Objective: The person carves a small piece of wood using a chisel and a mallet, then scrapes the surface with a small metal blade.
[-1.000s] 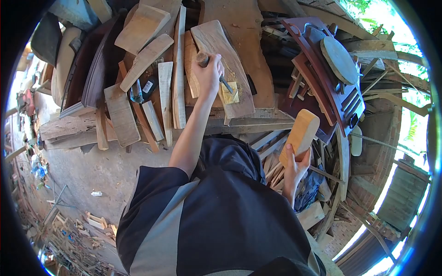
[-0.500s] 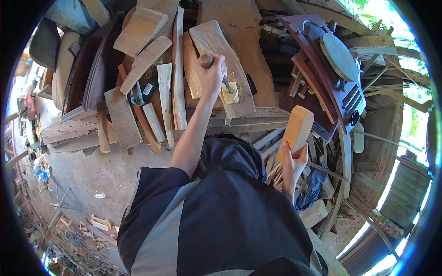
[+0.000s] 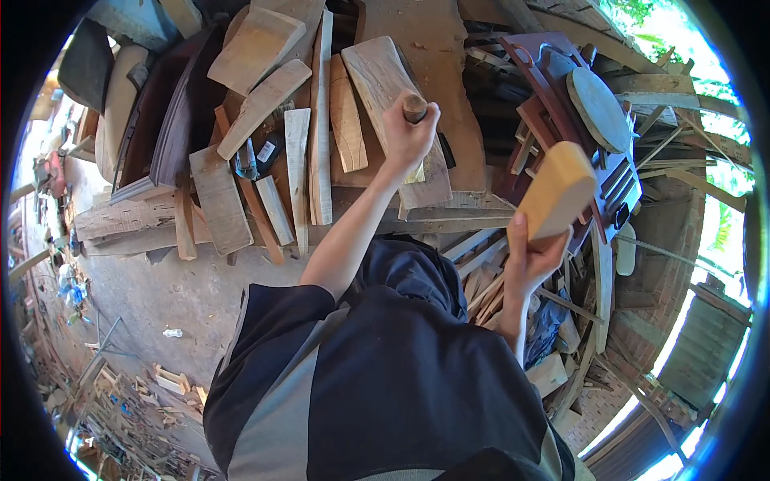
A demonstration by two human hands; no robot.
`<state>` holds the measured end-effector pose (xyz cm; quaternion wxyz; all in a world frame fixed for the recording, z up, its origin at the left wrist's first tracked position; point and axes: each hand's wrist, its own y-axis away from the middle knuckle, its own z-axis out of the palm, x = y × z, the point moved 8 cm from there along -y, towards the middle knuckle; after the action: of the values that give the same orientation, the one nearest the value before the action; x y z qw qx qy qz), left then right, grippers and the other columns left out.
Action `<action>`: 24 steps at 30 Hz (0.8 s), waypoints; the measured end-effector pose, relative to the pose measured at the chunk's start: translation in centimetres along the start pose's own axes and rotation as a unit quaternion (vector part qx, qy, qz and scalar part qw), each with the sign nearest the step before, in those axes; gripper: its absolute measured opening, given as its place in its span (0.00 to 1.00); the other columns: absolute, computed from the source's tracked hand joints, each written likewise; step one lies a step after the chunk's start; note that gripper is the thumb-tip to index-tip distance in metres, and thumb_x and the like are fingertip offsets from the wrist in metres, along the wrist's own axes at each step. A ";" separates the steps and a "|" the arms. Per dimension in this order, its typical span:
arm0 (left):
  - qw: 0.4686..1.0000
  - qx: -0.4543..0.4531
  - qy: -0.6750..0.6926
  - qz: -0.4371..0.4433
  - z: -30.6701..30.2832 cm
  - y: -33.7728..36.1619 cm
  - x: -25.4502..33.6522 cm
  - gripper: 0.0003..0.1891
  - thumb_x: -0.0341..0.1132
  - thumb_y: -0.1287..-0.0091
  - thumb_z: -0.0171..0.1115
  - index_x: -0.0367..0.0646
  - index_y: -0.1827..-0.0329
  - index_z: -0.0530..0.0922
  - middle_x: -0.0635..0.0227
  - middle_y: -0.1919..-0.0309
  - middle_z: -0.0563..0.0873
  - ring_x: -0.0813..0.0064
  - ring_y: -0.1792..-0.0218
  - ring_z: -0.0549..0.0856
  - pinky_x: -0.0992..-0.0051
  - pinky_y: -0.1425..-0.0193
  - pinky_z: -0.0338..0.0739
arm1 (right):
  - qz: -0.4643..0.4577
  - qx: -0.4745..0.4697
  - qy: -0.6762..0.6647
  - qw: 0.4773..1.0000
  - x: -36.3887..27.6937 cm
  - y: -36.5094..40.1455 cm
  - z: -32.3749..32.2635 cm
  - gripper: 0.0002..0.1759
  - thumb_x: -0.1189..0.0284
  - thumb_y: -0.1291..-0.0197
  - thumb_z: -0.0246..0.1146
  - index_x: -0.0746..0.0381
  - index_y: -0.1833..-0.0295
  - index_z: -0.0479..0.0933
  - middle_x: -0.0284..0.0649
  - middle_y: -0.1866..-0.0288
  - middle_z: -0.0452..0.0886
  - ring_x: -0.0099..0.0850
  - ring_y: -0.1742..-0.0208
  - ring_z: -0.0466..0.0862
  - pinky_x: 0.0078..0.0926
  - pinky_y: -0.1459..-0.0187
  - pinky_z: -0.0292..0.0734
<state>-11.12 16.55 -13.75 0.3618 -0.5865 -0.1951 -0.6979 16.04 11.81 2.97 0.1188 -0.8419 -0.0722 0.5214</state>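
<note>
My left hand is closed around the wooden handle of a chisel, thumb side up. The hand hides the chisel's blade. It is above a thick plank lying on the bench, and a small pale yellow patch of wood shows just below the hand. Farther right, my right hand grips a smooth wooden mallet with rounded ends, raised in the air apart from the chisel. The mallet's handle, if any, does not show.
Left of the plank lie several loose boards, a curved wood piece and a dark bottle-like item. A dark red wooden furniture piece with a round wooden disc stands to the right. Wood scraps lie below it.
The mallet and my right hand have moved up and to the right, and the mallet has tilted. My left hand with the chisel has shifted right in view, now covering the blade.
</note>
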 end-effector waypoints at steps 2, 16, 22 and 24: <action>1.000 0.009 0.006 -0.029 0.1 -0.1 0.8 0.14 0.30 0.34 0.68 0.41 0.73 0.70 0.77 0.82 0.72 0.87 0.77 0.70 0.77 0.73 0.65 | -0.058 0.031 -0.037 0.997 -3.4 -0.6 1.5 0.32 0.72 0.42 0.77 0.69 0.38 0.69 0.41 0.49 0.80 0.28 0.50 0.81 0.26 0.46 0.77; 0.956 0.066 0.237 -0.161 -2.2 -0.6 0.6 0.13 0.24 0.30 0.60 0.45 0.73 0.69 0.77 0.84 0.70 0.85 0.87 0.67 0.78 0.83 0.59 | -0.141 -0.098 -0.033 0.985 -7.4 -2.5 6.6 0.30 0.72 0.44 0.78 0.67 0.40 0.71 0.41 0.52 0.81 0.26 0.52 0.82 0.24 0.48 0.77; 0.957 0.040 0.245 -0.150 -2.2 -0.7 0.3 0.11 0.24 0.31 0.63 0.44 0.70 0.70 0.74 0.83 0.74 0.84 0.85 0.71 0.78 0.82 0.65 | -0.098 -0.105 -0.013 0.989 -5.9 -2.4 5.8 0.28 0.71 0.42 0.77 0.67 0.42 0.72 0.40 0.53 0.81 0.25 0.52 0.82 0.23 0.49 0.77; 0.960 0.043 0.233 -0.149 -1.9 -0.6 0.6 0.12 0.23 0.30 0.61 0.44 0.72 0.69 0.75 0.84 0.72 0.85 0.86 0.69 0.78 0.82 0.62 | -0.093 -0.098 -0.023 0.991 -5.5 -2.3 5.5 0.28 0.71 0.42 0.77 0.67 0.42 0.72 0.40 0.53 0.82 0.25 0.53 0.82 0.23 0.49 0.77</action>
<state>-12.85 15.43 -13.59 0.3139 -0.3552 -0.2205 -0.8525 8.66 13.35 6.01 0.0818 -0.8270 -0.2032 0.5178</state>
